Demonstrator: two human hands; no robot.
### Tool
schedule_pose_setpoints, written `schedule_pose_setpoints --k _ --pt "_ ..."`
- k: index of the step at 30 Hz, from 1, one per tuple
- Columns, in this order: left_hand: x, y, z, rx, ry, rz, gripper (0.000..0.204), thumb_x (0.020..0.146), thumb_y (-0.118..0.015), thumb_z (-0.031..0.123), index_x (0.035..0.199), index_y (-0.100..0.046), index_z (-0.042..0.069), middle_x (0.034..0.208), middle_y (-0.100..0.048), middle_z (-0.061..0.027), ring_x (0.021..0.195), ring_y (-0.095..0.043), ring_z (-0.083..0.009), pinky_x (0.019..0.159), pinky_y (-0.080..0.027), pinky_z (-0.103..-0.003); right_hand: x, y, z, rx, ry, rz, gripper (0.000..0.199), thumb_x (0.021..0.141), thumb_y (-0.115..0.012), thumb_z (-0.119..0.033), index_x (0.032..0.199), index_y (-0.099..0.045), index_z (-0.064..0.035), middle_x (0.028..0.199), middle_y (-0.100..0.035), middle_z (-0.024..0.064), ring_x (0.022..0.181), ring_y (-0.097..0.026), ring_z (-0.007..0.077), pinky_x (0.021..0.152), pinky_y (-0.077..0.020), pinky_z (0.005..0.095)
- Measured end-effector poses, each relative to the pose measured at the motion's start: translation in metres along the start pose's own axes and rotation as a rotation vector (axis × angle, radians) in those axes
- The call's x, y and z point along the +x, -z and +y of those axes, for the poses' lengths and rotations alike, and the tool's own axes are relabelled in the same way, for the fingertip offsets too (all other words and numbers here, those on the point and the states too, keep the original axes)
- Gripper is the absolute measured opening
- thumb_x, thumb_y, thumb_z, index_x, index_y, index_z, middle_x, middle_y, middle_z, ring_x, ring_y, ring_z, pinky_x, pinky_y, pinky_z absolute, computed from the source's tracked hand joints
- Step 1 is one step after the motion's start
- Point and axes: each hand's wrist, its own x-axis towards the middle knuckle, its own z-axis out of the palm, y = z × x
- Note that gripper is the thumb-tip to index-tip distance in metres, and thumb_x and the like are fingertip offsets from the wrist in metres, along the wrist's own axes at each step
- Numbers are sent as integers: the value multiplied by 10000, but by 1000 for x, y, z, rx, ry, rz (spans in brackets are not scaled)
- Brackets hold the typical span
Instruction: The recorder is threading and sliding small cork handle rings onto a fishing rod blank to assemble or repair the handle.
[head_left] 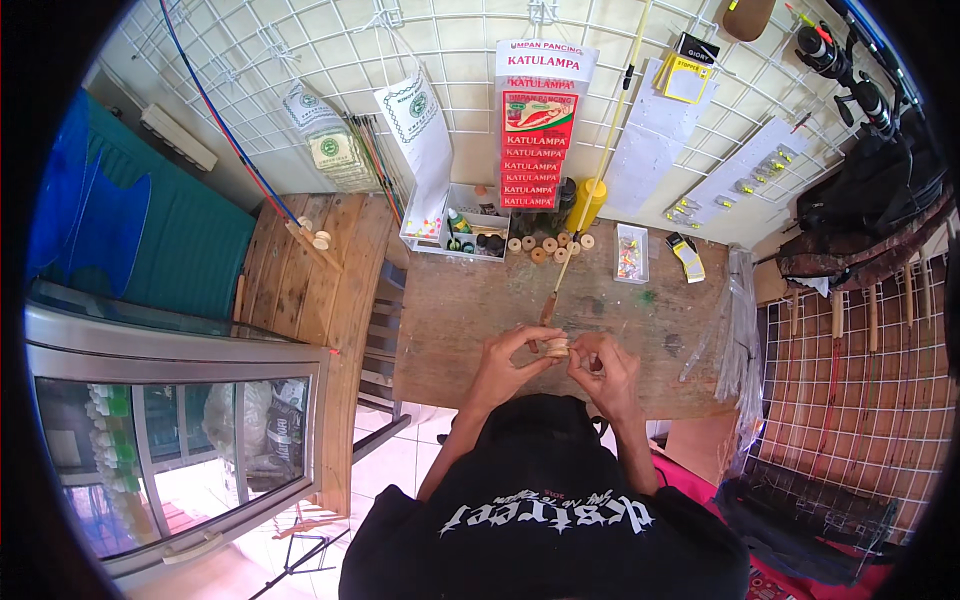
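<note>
My left hand (pixel 507 368) pinches a small pale wooden spool (pixel 557 347) between thumb and fingers, just above the near part of the wooden table (pixel 470 300). Close against the spool's right side is my right hand (pixel 608 368), its thumb and fingertips pinched together. Whatever those fingertips hold is too small to make out. Right behind the spool, a thin yellow fishing rod (pixel 574 240) with a brown handle (pixel 549 308) leans up toward the wall grid. Whether the spool is joined to the rod's handle is unclear.
Several wooden spools (pixel 537 255) sit at the table's back, beside a white compartment tray (pixel 480 249) and yellow bottle (pixel 588 203). A white box (pixel 631 274) holds small colourful pieces. Red packets (pixel 540 150) hang above. Clear plastic strips (pixel 738 330) drape over the right edge.
</note>
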Motion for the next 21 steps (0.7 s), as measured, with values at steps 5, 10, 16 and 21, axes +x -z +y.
schedule_pose_setpoints --k 5,10,16,21 --pt "2 -4 2 -7 -15 54 390 728 -733 -17 1107 -675 53 1033 -696 -76 861 -621 -158 745 -498 -284 3 2 -7 -222 -43 5 231 698 -730 -52 907 -630 -55 896 -650 48 645 -646 214 568 -526 326" --pt "3 -8 0 65 -58 138 394 717 -732 -38 1100 -685 43 1028 -691 -83 887 -616 -147 746 -491 -275 4 -3 -7 -219 -45 20 230 683 -725 -49 902 -661 -73 904 -640 53 692 -651 234 583 -531 346" --pt "1 -11 -9 10 30 202 448 713 -734 -60 1146 -662 33 1078 -662 -73 913 -599 -124 755 -475 -250 -2 -16 -18 -67 -92 -16 190 678 -706 -39 858 -648 -66 885 -608 54 686 -639 224 566 -513 334" --pt "3 -7 -10 -119 54 128 458 735 -711 -95 1174 -631 10 1144 -630 -74 944 -600 -129 782 -485 -247 8 -15 -16 48 -124 -38 158 704 -656 -1 849 -610 -43 855 -574 62 648 -602 189 543 -479 307"
